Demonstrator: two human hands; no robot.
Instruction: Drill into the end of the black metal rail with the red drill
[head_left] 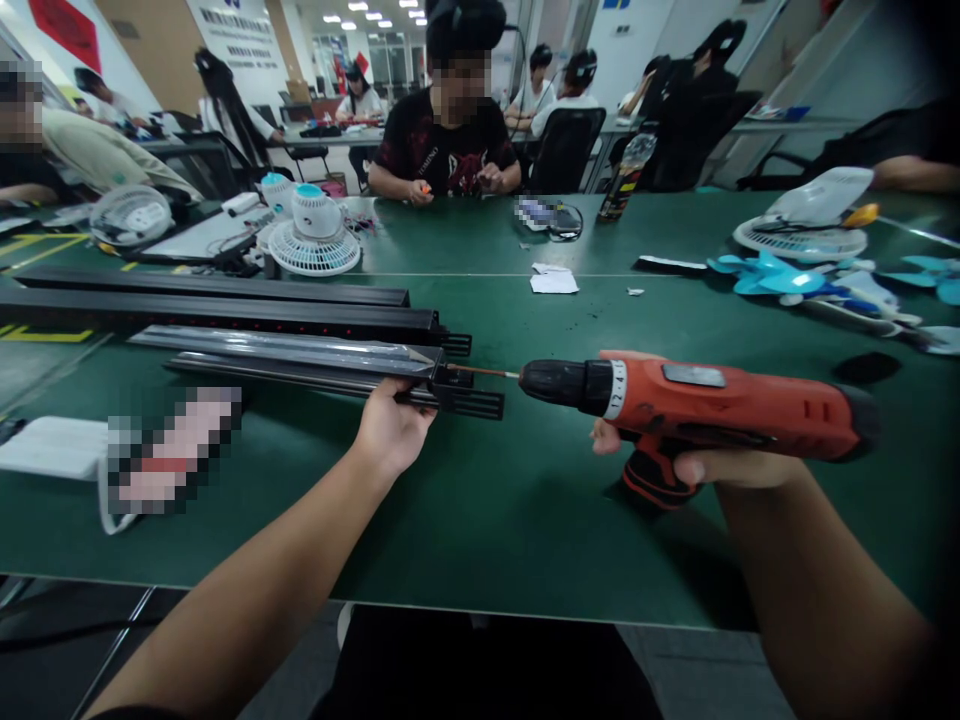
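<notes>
My right hand is wrapped round the grip of a red and black cordless drill, held level and pointing left. Its thin bit reaches the black end cap of a long black metal rail lying on the green table. My left hand grips that rail from below, near the end cap. Two more long black rails lie side by side just behind it.
White fan parts and blue fan blades lie on the far table. A bottle and paper scraps sit mid-table. A white object is at the left. A person in black sits opposite; others work behind.
</notes>
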